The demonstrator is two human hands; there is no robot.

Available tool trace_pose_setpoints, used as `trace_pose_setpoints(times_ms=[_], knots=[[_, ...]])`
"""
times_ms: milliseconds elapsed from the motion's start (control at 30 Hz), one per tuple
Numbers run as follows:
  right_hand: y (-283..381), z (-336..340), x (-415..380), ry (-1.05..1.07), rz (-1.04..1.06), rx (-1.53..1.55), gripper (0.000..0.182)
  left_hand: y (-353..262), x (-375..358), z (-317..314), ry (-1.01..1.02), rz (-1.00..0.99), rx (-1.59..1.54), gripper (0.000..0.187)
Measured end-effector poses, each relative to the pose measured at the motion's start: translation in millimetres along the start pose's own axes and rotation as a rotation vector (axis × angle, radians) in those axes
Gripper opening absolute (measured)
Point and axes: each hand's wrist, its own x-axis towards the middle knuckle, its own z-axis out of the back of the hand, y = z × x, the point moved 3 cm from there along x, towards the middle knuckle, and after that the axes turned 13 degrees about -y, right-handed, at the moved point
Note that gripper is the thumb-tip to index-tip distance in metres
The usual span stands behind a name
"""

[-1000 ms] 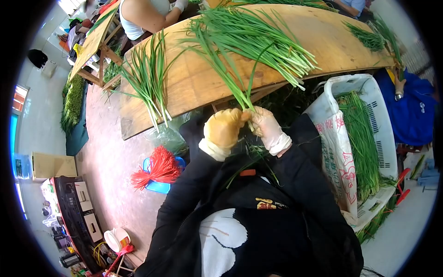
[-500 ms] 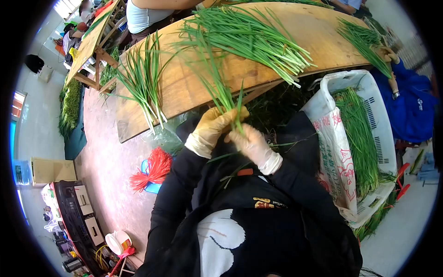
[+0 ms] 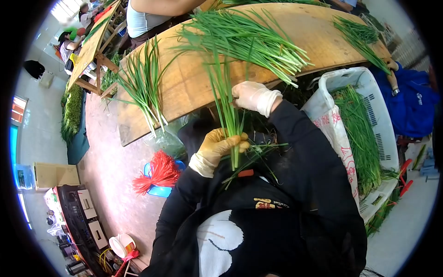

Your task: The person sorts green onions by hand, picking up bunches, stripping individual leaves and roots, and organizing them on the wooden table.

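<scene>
My left hand (image 3: 222, 144), in a yellowish glove, is closed around the lower stalks of a small bunch of garlic chives (image 3: 224, 104). The bunch stands nearly upright above my lap, its leaf tips over the table edge. Higher up on its right side, my right hand (image 3: 254, 97) in a white glove has its fingers pinched at the leaves; a blurred leaf rises just above them. Beyond lies a large pile of garlic chives (image 3: 249, 39) on the wooden table (image 3: 184, 87). A smaller bunch (image 3: 145, 83) rests at the table's left end. Loose leaves (image 3: 258, 152) lie on my lap.
To my right stands a white plastic crate (image 3: 386, 138) filled with chives, a printed sack over its side. Red ties (image 3: 159, 173) sit on a blue stool (image 3: 161, 190) at my left. Across the table is a person (image 3: 150, 18); another person's hand (image 3: 391, 64) is at the right end.
My right hand has moved up from the stalk ends to the leaves. My left hand has come down slightly with the bunch, which now stands more upright.
</scene>
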Motion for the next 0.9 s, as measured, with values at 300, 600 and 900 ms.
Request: trace_pose_setpoints(times_ms=[300,600,900], knots=[[-42.7,161.3,-34.3,-1.046,0.139,0.332,0.018,18.8,0.8,26.1,-0.064,0.13,-0.074,0.032],[2.4,25.0,-52.1,-0.297,0.104,0.231,0.044,23.2,15.9,8.7,-0.128,0.131,-0.087,0.029],[-11.6,2.9,-4.6,-0.562,0.187,0.392,0.02,25.6,5.3,15.0,-0.148,0.071,-0.075,0.027]])
